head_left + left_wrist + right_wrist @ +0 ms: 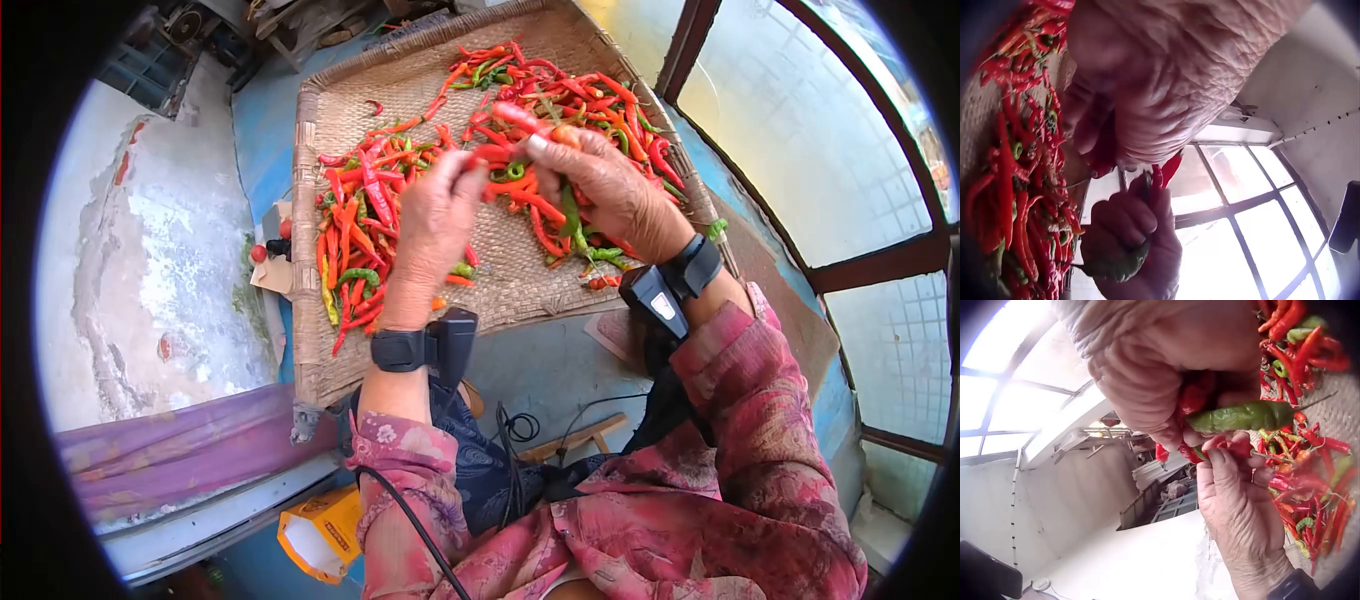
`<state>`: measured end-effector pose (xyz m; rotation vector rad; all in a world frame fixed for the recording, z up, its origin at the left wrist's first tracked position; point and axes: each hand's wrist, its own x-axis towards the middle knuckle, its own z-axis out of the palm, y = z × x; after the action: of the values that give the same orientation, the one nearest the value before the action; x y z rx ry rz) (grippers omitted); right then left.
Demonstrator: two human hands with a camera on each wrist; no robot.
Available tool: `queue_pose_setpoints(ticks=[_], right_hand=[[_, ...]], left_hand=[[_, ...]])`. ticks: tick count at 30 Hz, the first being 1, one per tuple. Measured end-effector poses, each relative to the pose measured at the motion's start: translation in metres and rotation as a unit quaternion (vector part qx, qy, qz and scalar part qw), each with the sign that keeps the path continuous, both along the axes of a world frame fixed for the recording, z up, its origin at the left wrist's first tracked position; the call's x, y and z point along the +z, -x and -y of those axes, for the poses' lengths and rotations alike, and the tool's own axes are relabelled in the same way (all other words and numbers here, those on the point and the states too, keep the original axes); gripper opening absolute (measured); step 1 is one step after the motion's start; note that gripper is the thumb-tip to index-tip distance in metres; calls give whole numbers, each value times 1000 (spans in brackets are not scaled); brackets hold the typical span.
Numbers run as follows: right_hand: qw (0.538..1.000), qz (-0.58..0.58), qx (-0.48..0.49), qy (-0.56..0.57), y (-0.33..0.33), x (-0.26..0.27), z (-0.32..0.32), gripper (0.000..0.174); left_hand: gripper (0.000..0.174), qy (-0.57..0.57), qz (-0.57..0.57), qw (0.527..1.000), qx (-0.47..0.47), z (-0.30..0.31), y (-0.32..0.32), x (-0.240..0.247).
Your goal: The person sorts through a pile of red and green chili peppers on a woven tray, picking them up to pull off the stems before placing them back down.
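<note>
Over a woven tray (520, 285) of red, orange and green peppers, both hands meet in the air. The left hand (437, 225) pinches a red pepper (491, 155) near its stem; in the right wrist view that left hand (1241, 519) has thumb and finger on the red pepper (1238, 448). The right hand (615, 190) curls round several peppers, among them a red one (517, 117) and a green one (570, 208). In the right wrist view the green pepper (1244, 417) sticks out from its fingers. The left wrist view shows the right hand (1132, 244) gripping a green pepper (1116, 265).
Peppers lie in heaps at the tray's left (365, 230) and right (640, 130). A framed window (810, 130) stands at the right, a worn wall (170, 260) at the left. Below are a yellow box (330, 530) and dark cables (515, 430).
</note>
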<state>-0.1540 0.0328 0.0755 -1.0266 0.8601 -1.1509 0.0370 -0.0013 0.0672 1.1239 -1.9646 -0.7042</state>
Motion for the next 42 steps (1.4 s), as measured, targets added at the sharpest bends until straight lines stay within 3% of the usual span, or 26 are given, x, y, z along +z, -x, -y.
queue_pose_setpoints(ticks=[1, 2, 4, 5, 6, 7, 8, 9, 11, 14, 17, 21, 23, 25, 27, 30, 33, 35, 36, 37, 38, 39, 40, 41, 42], right_hand=[[999, -24, -27, 22, 2, 2, 1, 27], [999, -15, -39, 24, 6, 2, 2, 26], [998, -5, -55, 28, 11, 0, 2, 26], [995, -40, -58, 74, 14, -2, 2, 26], [988, -75, -60, 121, 14, 0, 1, 29], [988, -77, -61, 122, 12, 1, -1, 29], [992, -83, -53, 83, 7, 2, -4, 29], [994, -89, -46, 44, 1, 4, -5, 30], [993, -104, -30, 50, -10, 2, -5, 30], [988, -125, 40, 80, -23, -4, -4, 29], [981, -145, 71, 105, -32, 3, -10, 32], [965, -226, 91, 94, -20, 5, -9, 31], [972, -214, 61, 78, -13, -5, -3, 26], [981, -187, -35, 42, -7, 1, -4, 23], [994, -93, -61, 22, 8, -8, 8, 23], [993, -57, -99, 12, 22, -2, 9, 20], [995, -14, -100, 19, 22, 2, 7, 19], [995, 13, -95, 18, 20, -3, 13, 19], [939, -149, -112, 288, 24, -12, 23, 20], [791, -295, -108, 525, 24, -24, 23, 22], [914, -228, -47, 332, 19, -17, 11, 22], [981, -149, 13, 120, 13, -1, 2, 24], [990, -114, 22, 82, 10, -3, 4, 24], [973, -157, -9, 170, 9, -11, 6, 26], [955, -210, 21, 206, 14, -5, 6, 21]], left_hand=[[20, -44, 7, 998, 51, -6, -5, 22], [20, 31, 91, 988, 117, 1, -19, 24], [21, 131, 153, 956, 215, 17, -54, 15], [22, 139, 190, 938, 253, 22, -69, 16], [23, 221, 228, 902, 295, 23, -75, 16], [25, 300, 262, 854, 334, 23, -78, 14], [25, 301, 261, 854, 334, 23, -78, 11], [28, 203, 146, 929, 274, 21, -70, 11], [36, -52, -66, 990, 111, 8, -46, 15], [44, -245, -202, 946, -58, -23, -1, 19], [35, -313, -333, 882, -111, -26, 15, 11], [30, -283, -373, 880, -79, -12, 6, 2], [27, -254, -395, 883, 2, -1, -13, 9], [29, -229, -467, 853, 57, 15, -34, 2], [31, -234, -556, 795, 70, 30, -56, -12], [30, -295, -663, 674, 138, 45, -72, -23], [28, -393, -619, 665, 142, 36, -67, -29], [25, -409, -514, 753, 26, 13, -37, -22], [28, -409, -445, 797, -15, 0, -18, -13], [30, -411, -373, 830, -56, -14, -1, -8], [30, -430, -376, 820, -47, -24, 12, -8], [33, -384, -330, 858, -84, -30, 24, -11], [36, -335, -281, 891, -120, -34, 30, -14], [36, -347, -288, 886, -109, -33, 32, -18], [40, -356, -247, 890, -141, -30, 32, -21]])
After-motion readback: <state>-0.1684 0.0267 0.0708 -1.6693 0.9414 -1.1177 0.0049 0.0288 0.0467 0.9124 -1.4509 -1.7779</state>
